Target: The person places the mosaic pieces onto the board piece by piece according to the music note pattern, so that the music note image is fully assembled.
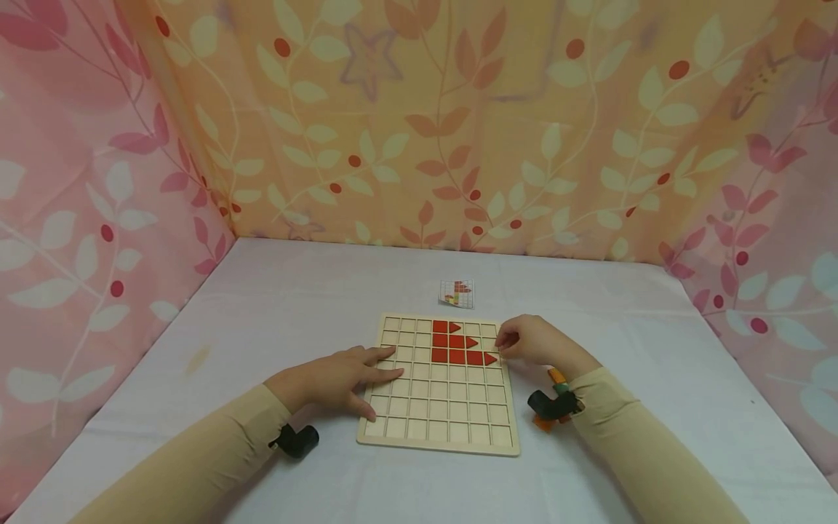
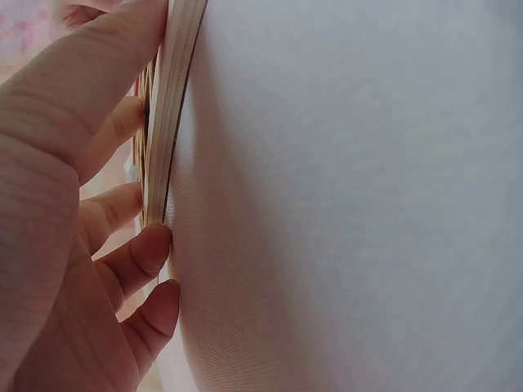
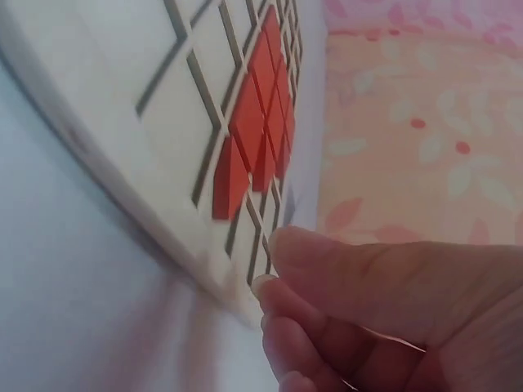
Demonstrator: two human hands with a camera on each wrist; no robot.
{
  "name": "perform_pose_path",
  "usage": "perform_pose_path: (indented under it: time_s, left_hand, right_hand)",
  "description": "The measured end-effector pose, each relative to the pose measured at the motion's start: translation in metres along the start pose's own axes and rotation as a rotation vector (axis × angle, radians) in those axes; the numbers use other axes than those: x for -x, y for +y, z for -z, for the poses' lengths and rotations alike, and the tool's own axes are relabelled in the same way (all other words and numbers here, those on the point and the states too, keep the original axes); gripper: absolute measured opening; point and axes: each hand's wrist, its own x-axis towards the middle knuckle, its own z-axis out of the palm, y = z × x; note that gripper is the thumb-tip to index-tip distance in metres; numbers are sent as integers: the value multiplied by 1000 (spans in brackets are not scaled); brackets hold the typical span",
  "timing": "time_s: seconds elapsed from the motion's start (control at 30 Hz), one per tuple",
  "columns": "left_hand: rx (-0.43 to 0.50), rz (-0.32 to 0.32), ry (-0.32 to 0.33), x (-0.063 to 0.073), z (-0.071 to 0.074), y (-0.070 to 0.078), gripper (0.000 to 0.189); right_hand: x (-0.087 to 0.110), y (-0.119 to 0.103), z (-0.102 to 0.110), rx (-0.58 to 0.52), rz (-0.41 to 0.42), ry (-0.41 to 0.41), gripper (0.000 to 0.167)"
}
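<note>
A wooden grid board (image 1: 439, 411) lies flat on the table. Red squares and triangles (image 1: 457, 356) fill part of three rows near its top; each row ends in a triangle pointing right. My left hand (image 1: 340, 378) rests on the board's left side, fingers spread; the left wrist view shows the thumb (image 2: 90, 73) along the board's edge. At the upper right edge is my right hand (image 1: 533, 340), its fingers loosely curled. Thumb and forefinger stand slightly apart in the right wrist view, and no piece shows between them.
Behind the board lies a small printed card (image 1: 456, 293) with a coloured grid pattern. Orange and green pieces (image 1: 558, 375) lie by the right wrist, partly hidden by the black wrist camera (image 1: 550, 404). Patterned curtains (image 1: 419, 145) enclose the white table (image 1: 314, 291).
</note>
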Motion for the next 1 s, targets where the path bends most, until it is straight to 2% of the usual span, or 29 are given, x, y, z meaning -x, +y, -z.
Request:
perform_pose_path:
  time_s: [0.4, 0.67, 1.0]
  left_hand:
    - [9, 5, -4, 0, 1, 2, 79]
    - [22, 8, -7, 0, 1, 2, 80]
    - [14, 8, -8, 0, 0, 0, 80]
  right_hand:
    - [24, 34, 19, 7, -74, -18, 11]
    - [38, 58, 24, -16, -141, -71, 14]
    - [48, 72, 23, -52, -126, -121, 18]
